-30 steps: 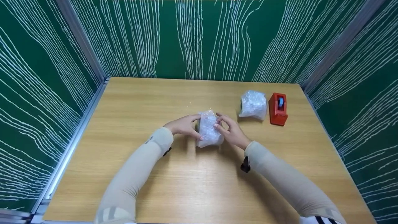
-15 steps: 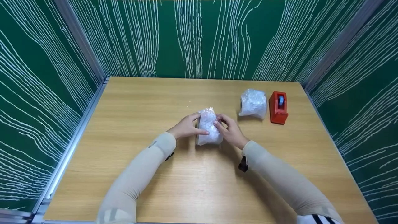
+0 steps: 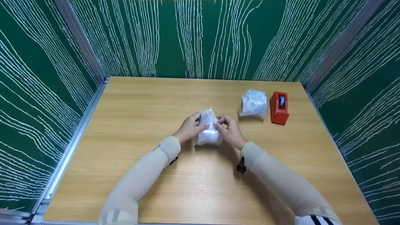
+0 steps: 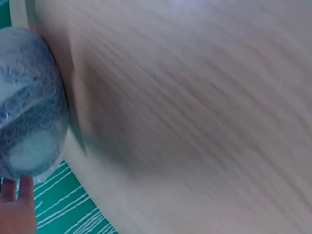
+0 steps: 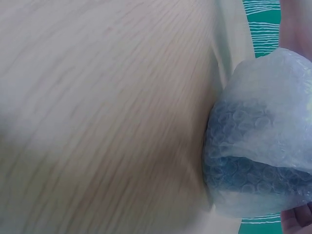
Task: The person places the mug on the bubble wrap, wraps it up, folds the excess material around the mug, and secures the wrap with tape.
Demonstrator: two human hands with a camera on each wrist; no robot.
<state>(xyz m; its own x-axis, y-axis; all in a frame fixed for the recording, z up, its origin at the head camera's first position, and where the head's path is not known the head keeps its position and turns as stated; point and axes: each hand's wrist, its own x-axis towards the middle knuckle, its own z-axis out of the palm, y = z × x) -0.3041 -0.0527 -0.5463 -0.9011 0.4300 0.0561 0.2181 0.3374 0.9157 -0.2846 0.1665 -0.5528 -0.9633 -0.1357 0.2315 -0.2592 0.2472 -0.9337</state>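
Note:
A bubble-wrapped bundle (image 3: 209,137) sits on the wooden table between both hands. My left hand (image 3: 189,128) grips its left side, the thumb lying across the top and the fingers round the far left edge. My right hand (image 3: 232,132) pinches the wrap at the right edge, its thumb tip close to the left thumb. In the left wrist view, fingertips press the end of the bundle (image 4: 31,105), whose layered wrap overlaps. The right wrist view shows the rounded, folded wrap of the bundle (image 5: 258,136) close over the table. What is inside is hidden.
Another bubble-wrapped bundle (image 3: 254,103) stands at the back right of the table (image 3: 150,100). Beside it is a red tape dispenser (image 3: 279,109) with a blue-cored roll. Green walls (image 3: 170,40) with white wavy lines enclose the back and sides.
My left thumb has slid up and inward over the top of the wrap, towards the right thumb. My right hand has shifted slightly left. The bundle stays in nearly the same spot.

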